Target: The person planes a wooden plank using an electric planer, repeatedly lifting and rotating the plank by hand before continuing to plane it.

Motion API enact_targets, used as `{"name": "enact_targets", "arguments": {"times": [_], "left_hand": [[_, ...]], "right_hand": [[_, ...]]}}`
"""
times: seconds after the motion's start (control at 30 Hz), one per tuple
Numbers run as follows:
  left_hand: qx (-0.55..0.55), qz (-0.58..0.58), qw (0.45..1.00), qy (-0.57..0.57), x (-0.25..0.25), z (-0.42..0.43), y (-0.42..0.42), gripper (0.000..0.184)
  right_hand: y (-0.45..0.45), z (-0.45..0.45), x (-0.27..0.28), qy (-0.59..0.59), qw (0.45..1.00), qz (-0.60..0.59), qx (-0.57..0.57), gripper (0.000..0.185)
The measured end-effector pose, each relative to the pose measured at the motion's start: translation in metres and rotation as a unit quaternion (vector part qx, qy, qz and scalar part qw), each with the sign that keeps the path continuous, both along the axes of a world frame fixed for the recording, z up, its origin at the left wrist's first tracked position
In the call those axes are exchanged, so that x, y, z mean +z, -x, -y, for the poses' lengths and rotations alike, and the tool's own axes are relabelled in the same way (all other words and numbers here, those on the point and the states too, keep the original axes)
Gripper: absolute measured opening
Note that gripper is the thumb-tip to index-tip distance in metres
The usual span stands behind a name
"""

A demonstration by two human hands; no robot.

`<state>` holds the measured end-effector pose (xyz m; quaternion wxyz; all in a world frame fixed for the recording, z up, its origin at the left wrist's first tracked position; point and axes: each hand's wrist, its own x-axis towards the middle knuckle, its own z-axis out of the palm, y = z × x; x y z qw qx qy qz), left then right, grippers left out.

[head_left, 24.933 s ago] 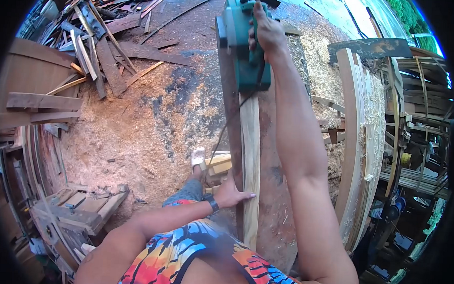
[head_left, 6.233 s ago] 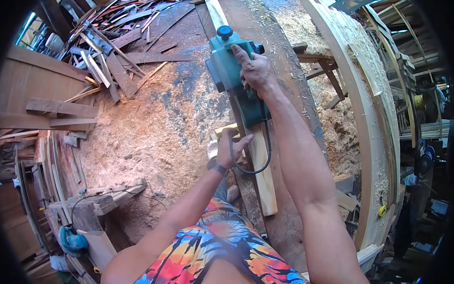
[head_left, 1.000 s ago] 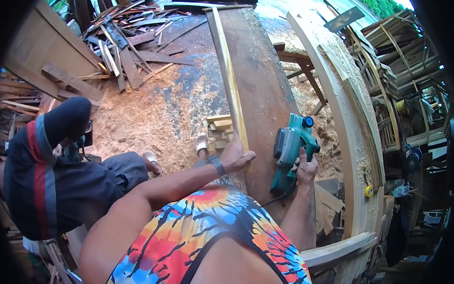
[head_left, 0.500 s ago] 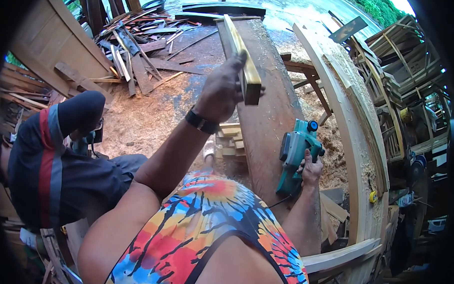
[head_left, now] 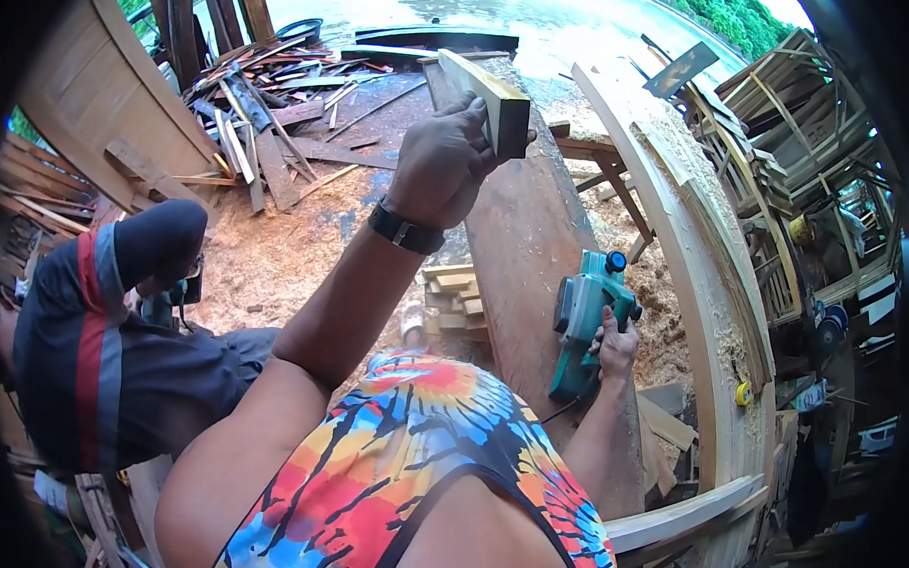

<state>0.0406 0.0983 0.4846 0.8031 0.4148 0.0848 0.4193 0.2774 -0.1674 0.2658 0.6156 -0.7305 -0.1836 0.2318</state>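
Note:
My left hand [head_left: 444, 163], with a dark watch on its wrist, is closed around a wooden board [head_left: 501, 100]. The board is raised above the far part of the workbench, its near end pointing toward me. Lower on the right, my right hand [head_left: 615, 347] grips the handle of a teal electric planer [head_left: 583, 329]. The planer rests on the long brown workbench plank [head_left: 526, 256], its blue knob toward the far side and its cord trailing back toward me.
At left a co-worker [head_left: 112, 342] bends over a power tool [head_left: 164, 299]. Short wood blocks [head_left: 456, 296] are stacked beside the bench. Long planks [head_left: 666, 241] run along the right, with a yellow tape measure [head_left: 743, 393]. Scrap wood [head_left: 270, 107] lies far left; shavings cover the ground.
My left hand has raised the board and turned it, so its near end sits higher and shows more of its wide face. The planer has stayed about where it was.

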Motion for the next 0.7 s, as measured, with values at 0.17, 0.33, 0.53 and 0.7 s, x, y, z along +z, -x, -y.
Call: {"name": "enact_targets", "arguments": {"times": [0.17,0.33,0.53,0.7], "left_hand": [[-0.008,0.002,0.999,-0.033,0.001,-0.003,-0.001,0.057],[-0.025,0.016,0.999,-0.029,0.004,-0.006,-0.002,0.059],[-0.028,0.047,0.998,-0.017,0.0,-0.013,-0.006,0.054],[-0.006,0.023,1.0,-0.019,0.005,-0.01,-0.008,0.046]], "right_hand": [[-0.003,0.001,-0.003,0.005,1.0,-0.007,0.004,0.043],[-0.002,0.002,-0.001,0.019,1.0,-0.009,0.006,0.045],[-0.001,0.001,0.001,0.015,1.0,-0.013,0.002,0.044],[-0.003,0.001,-0.001,0.01,1.0,-0.016,0.004,0.043]]}}
